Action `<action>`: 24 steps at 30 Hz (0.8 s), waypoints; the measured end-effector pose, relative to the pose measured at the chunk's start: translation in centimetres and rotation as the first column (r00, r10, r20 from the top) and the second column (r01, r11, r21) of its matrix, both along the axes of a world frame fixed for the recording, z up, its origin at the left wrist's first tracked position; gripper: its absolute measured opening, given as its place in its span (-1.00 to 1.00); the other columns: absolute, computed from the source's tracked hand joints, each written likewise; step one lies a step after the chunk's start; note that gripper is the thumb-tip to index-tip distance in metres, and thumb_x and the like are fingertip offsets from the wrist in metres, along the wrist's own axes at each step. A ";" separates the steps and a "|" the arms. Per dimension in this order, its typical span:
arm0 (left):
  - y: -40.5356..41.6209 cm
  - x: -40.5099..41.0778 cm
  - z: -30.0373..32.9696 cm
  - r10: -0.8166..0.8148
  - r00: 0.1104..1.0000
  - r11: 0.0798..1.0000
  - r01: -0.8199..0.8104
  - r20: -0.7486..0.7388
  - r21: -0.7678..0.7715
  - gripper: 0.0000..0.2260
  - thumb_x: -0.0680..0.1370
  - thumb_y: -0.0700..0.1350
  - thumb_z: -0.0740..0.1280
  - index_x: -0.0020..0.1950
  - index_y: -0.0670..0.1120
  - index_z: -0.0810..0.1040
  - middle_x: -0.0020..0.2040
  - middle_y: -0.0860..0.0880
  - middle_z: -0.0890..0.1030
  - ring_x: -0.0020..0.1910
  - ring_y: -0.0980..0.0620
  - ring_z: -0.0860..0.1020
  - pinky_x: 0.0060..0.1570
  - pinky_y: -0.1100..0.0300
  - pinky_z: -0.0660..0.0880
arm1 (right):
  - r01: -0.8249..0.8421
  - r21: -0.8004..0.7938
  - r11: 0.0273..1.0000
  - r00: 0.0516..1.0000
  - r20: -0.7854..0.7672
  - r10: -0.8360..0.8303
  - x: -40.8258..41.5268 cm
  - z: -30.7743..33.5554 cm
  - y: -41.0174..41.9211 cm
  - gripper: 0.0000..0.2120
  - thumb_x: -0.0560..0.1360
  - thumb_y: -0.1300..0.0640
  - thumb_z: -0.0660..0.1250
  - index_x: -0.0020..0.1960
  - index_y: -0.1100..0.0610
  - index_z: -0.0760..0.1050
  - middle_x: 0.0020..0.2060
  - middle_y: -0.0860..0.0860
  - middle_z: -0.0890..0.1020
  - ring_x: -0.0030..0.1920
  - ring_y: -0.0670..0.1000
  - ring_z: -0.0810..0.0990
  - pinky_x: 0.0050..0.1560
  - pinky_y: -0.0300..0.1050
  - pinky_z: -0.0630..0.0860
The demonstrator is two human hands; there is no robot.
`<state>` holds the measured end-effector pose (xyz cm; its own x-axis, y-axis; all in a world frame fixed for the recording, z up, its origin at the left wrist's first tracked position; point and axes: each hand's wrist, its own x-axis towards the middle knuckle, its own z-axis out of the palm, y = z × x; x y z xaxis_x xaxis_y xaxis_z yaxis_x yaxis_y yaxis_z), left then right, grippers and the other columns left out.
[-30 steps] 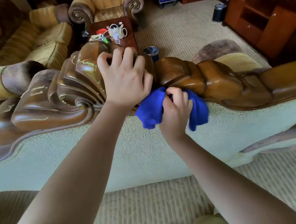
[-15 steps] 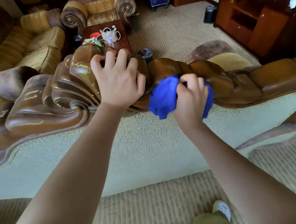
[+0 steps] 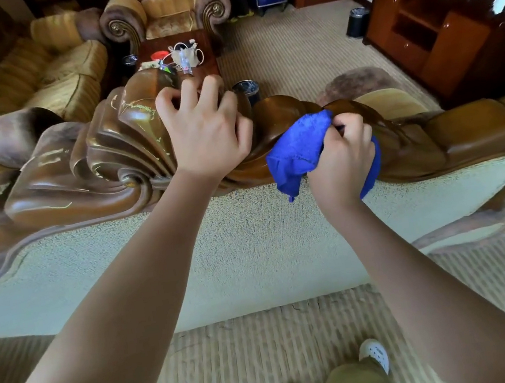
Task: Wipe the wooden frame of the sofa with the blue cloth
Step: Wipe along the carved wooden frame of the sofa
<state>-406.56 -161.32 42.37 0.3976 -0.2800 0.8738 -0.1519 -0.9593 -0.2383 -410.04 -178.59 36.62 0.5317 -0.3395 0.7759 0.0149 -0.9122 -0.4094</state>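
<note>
The sofa's carved wooden frame [image 3: 87, 168] runs across the view along the top of its cream back panel [image 3: 252, 249]. My left hand [image 3: 205, 133] grips the crest of the shell carving, fingers curled over its top. My right hand [image 3: 342, 160] holds the bunched blue cloth [image 3: 300, 149] against the twisted part of the frame just right of the crest. Part of the cloth hangs down below my right hand.
Beyond the frame stand a low wooden table [image 3: 175, 56] with small items, a gold armchair [image 3: 164, 7] and a striped sofa [image 3: 46, 77]. A dark bin [image 3: 246, 91] sits behind the crest. A wooden cabinet [image 3: 435, 32] stands at right. Carpet and my shoes [image 3: 374, 355] lie below.
My right hand has slid the blue cloth to the right and slightly up along the frame. My left hand has kept its hold on the crest.
</note>
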 end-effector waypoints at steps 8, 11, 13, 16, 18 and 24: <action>0.0 0.6 -0.2 -0.005 0.999 1.000 0.005 0.053 -0.003 -0.84 0.42 -0.07 0.20 -0.28 -0.11 0.50 -0.17 -0.04 0.56 -0.21 -0.12 0.48 -0.08 0.01 0.21 | 0.060 -0.032 0.998 0.994 -0.089 -0.063 -0.8 -0.3 1.6 -0.89 0.25 0.33 0.30 -0.28 0.15 0.50 -0.12 0.06 0.54 -0.15 0.15 0.51 -0.29 -0.09 0.27; 0.0 0.8 -0.3 -0.013 0.996 1.000 0.014 0.091 -0.013 -0.86 0.41 -0.09 0.22 -0.28 -0.10 0.50 -0.18 -0.03 0.56 -0.23 -0.10 0.45 -0.09 0.02 0.22 | 0.057 -0.020 0.998 0.994 -0.090 -0.058 -0.8 -0.1 1.5 -0.89 0.25 0.33 0.30 -0.27 0.17 0.50 -0.12 0.07 0.53 -0.15 0.15 0.50 -0.29 -0.10 0.27; 0.1 0.8 -0.4 -0.026 0.993 0.999 0.030 0.111 -0.029 -0.86 0.42 -0.09 0.22 -0.28 -0.10 0.52 -0.17 -0.02 0.57 -0.23 -0.08 0.43 -0.07 0.03 0.24 | 0.024 0.001 1.000 0.994 -0.111 -0.024 -0.9 0.1 1.2 -0.88 0.24 0.34 0.30 -0.25 0.19 0.50 -0.11 0.09 0.52 -0.14 0.16 0.50 -0.31 -0.10 0.29; 0.3 0.9 -0.5 -0.050 0.991 0.998 0.055 0.121 -0.037 -0.85 0.43 -0.09 0.22 -0.28 -0.10 0.53 -0.16 -0.02 0.57 -0.20 -0.05 0.38 -0.05 0.03 0.24 | -0.020 0.036 0.999 0.991 -0.130 0.025 -1.1 0.2 0.9 -0.84 0.22 0.36 0.33 -0.22 0.21 0.50 -0.09 0.10 0.50 -0.11 0.17 0.50 -0.38 -0.06 0.38; 0.3 0.9 -0.6 -0.056 0.991 0.997 0.062 0.123 -0.041 -0.85 0.43 -0.09 0.22 -0.28 -0.10 0.52 -0.17 -0.02 0.57 -0.19 -0.04 0.36 -0.05 0.03 0.24 | -0.015 0.022 1.000 0.990 -0.141 0.018 -1.2 0.1 1.2 -0.80 0.19 0.37 0.36 -0.20 0.22 0.51 -0.09 0.10 0.50 -0.12 0.17 0.49 -0.37 -0.08 0.36; 0.2 1.0 -0.6 -0.055 0.991 0.997 0.062 0.123 -0.055 -0.85 0.42 -0.09 0.23 -0.29 -0.10 0.52 -0.17 -0.02 0.57 -0.18 -0.03 0.34 -0.04 0.03 0.23 | -0.017 -0.005 1.000 0.992 -0.127 0.016 -1.6 0.1 2.7 -0.81 0.20 0.38 0.34 -0.21 0.21 0.54 -0.13 0.10 0.52 -0.20 0.18 0.50 -0.29 -0.09 0.27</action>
<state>-405.58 -161.14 41.78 0.2724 -0.2465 0.9301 -0.1820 -0.9624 -0.2017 -411.62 -175.92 36.73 0.6317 -0.3253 0.7037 -0.0223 -0.9149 -0.4030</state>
